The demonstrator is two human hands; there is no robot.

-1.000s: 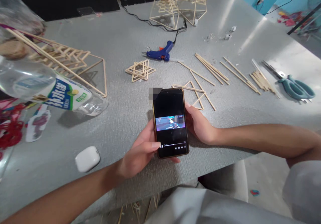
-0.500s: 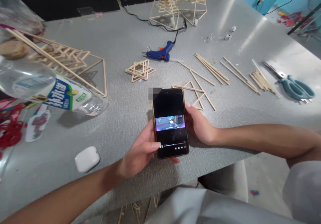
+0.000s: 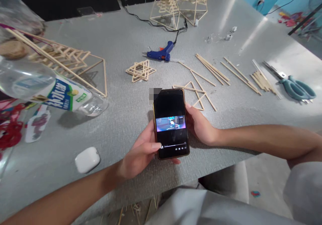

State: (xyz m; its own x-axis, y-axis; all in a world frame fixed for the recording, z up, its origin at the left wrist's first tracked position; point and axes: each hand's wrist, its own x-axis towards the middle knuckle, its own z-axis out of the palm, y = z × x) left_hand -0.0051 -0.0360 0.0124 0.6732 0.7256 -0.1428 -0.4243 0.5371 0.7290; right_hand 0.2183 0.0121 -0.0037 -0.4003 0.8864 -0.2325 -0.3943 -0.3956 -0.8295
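A black smartphone (image 3: 171,104) is held upright above the table's front part, a video picture across the middle of its screen. My left hand (image 3: 141,152) grips its lower left side, the thumb on the screen's edge and a fingertip showing under the bottom. At the phone's right edge is my right hand (image 3: 200,124), its fingers closed round the side and mostly hidden behind it. Just beyond the phone lies a partly joined figure of thin sticks (image 3: 198,90). Farther back are a small wooden star (image 3: 141,71) and a blue glue gun (image 3: 161,53).
A plastic bottle (image 3: 67,94) lies at the left before a stick frame (image 3: 104,74), with a white case (image 3: 87,160) nearer. Loose sticks (image 3: 212,69) and scissors (image 3: 298,87) are at the right. Two stick pyramids (image 3: 167,18) stand at the back.
The small picture on the phone's screen has altered slightly. Both hands and the objects on the table have kept their places.
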